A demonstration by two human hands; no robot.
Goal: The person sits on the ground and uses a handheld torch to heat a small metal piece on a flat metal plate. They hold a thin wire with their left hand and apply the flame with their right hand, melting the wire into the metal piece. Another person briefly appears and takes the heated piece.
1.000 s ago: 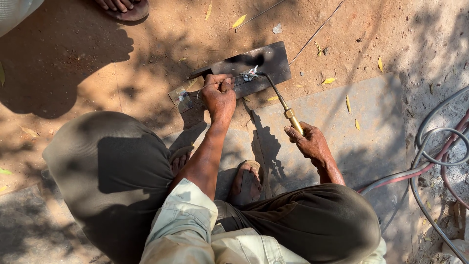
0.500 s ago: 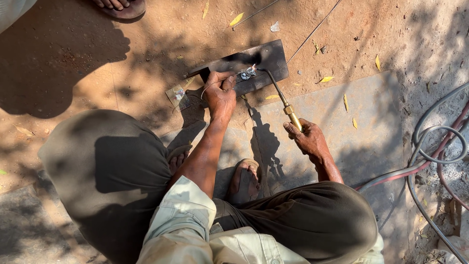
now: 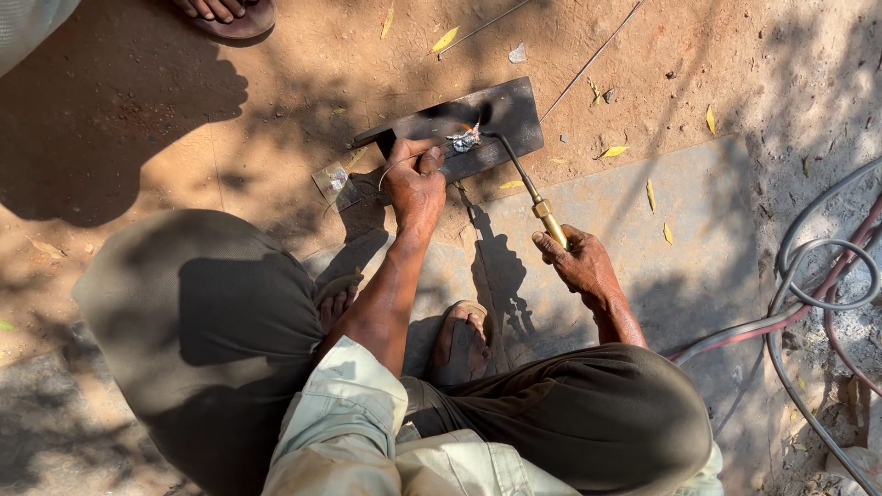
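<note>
While your right hand (image 3: 579,264) grips the torch (image 3: 530,193) and its flame heats the workpiece (image 3: 464,140) on the plate (image 3: 510,110), your left hand (image 3: 415,179) pinches the wire (image 3: 397,163) beside it—brazing is underway, so feed steadily.

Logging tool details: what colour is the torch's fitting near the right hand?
Brass yellow fitting, clearest in the head view.

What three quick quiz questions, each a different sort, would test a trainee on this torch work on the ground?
1. True or false: the right hand holds the torch.
2. Where does the torch tip point? A) at the hoses B) at the small shiny piece on the dark metal plate C) at the sandal
3. What does the left hand pinch?

Key: 1 true; 2 B; 3 a thin wire.
</note>
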